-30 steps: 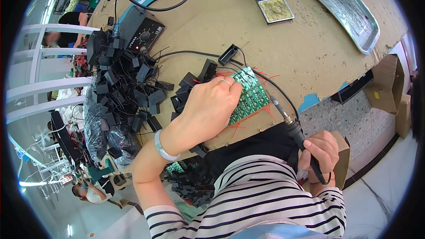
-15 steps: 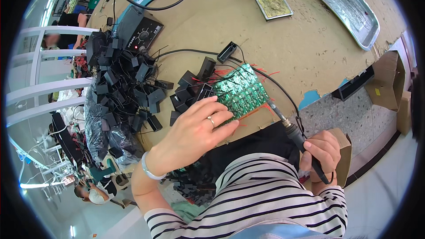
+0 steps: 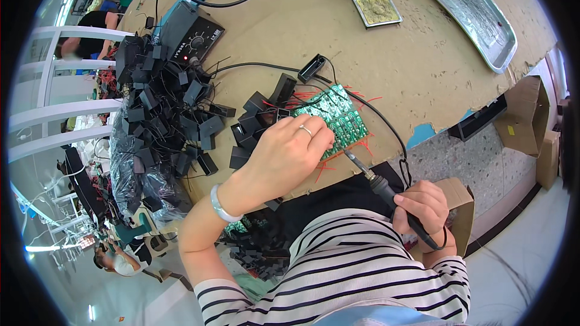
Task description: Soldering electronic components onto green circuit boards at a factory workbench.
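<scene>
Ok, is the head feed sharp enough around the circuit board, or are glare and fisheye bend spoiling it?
Head view: the green circuit board, left hand and soldering iron in the right hand are sharp and evenly lit, with no glare; the metal tray shows mild sheen; straight edges bow near the rim, the corners are black, and bright glare washes out the left edge.

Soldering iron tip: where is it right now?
In the head view, the soldering iron tip sits at the green circuit board's near edge, right of the left hand; the right hand holds the handle.
</scene>
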Demonstrator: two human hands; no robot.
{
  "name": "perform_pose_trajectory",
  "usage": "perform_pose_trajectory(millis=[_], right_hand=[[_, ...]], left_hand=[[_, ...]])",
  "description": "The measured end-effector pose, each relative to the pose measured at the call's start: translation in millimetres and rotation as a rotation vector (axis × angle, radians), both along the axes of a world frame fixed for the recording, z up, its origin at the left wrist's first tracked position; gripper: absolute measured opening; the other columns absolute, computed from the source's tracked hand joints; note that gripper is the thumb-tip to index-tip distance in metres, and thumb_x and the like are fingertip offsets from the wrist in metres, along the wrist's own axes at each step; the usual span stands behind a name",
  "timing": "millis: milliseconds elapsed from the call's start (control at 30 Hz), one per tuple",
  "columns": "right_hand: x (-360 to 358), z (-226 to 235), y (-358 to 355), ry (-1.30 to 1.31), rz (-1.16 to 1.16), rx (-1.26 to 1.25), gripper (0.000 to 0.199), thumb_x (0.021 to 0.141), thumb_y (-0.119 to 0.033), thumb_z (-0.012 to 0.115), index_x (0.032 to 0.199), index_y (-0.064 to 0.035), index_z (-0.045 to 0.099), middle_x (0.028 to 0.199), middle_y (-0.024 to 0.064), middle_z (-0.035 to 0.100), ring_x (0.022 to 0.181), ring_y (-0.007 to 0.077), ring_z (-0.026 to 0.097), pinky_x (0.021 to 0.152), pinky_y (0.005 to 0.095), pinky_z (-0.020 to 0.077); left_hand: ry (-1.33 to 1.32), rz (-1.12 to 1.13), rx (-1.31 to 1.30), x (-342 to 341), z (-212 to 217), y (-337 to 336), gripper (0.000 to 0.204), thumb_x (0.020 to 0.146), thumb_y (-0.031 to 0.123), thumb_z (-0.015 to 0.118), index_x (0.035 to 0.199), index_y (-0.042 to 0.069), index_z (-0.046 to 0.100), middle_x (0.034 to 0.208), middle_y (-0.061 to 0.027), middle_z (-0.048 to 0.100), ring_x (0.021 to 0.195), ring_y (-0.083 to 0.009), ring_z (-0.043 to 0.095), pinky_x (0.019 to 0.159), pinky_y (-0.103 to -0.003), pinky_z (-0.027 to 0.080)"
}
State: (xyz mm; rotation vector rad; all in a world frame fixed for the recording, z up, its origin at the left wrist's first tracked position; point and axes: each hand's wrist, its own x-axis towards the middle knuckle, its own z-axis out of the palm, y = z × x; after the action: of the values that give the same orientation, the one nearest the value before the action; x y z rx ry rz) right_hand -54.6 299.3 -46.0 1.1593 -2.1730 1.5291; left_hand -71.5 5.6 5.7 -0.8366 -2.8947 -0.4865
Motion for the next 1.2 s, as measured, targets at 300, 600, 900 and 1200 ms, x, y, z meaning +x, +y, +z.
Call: perform_pose_trajectory(millis=[300, 600, 900, 1200], right_hand=[[-2.5, -3.0, -1.8, -0.001, 0.023, 0.018, 0.033, 0.067, 0.007, 0.075, 0.099, -0.0001, 0.070, 0.082, 0.0057, 0.067, 0.063, 0.0204, 0.064, 0.055, 0.0304, 0.0531], [-3.7, 0.9, -2.6, 0.043, 0.039, 0.052, 0.029, 0.067, 0.007, 0.074, 0.095, 0.0007, 0.070, 0.080, 0.0060, 0.068, 0.062, 0.0192, 0.064, 0.054, 0.0291, 0.0530], [-2.3, 1.8, 4.0, 0.086, 0.023, -0.012, 0.030, 0.069, 0.006, 0.072, 0.099, 0.0018, 0.069, 0.079, 0.0065, 0.068, 0.060, 0.0194, 0.064, 0.053, 0.0290, 0.0527], [-2.9, 3.6, 7.7, 0.079, -0.073, 0.013, 0.032, 0.070, 0.006, 0.070, 0.101, -0.0004, 0.068, 0.078, 0.0067, 0.068, 0.059, 0.0201, 0.064, 0.051, 0.0299, 0.0510]], left_hand=[[-0.020, -0.018, -0.091, -1.5, -1.7, 0.6, 0.013, 0.082, 0.009, 0.073, 0.090, 0.004, 0.064, 0.087, -0.0066, 0.060, 0.083, -0.0244, 0.063, 0.071, -0.035, 0.051], [-0.011, -0.035, -0.139, 0.8, -2.6, 0.8, 0.015, 0.081, 0.009, 0.076, 0.091, 0.004, 0.065, 0.086, -0.0066, 0.058, 0.081, -0.0244, 0.061, 0.069, -0.035, 0.050], [-0.015, -0.031, -0.158, 2.2, -4.0, 1.4, 0.017, 0.080, 0.009, 0.077, 0.091, 0.005, 0.065, 0.086, -0.0064, 0.058, 0.082, -0.0240, 0.060, 0.070, -0.035, 0.050], [0.002, -0.028, -0.145, 2.3, -3.4, 2.7, 0.018, 0.078, 0.010, 0.078, 0.091, 0.005, 0.066, 0.087, -0.0057, 0.059, 0.083, -0.0238, 0.060, 0.071, -0.035, 0.049]])
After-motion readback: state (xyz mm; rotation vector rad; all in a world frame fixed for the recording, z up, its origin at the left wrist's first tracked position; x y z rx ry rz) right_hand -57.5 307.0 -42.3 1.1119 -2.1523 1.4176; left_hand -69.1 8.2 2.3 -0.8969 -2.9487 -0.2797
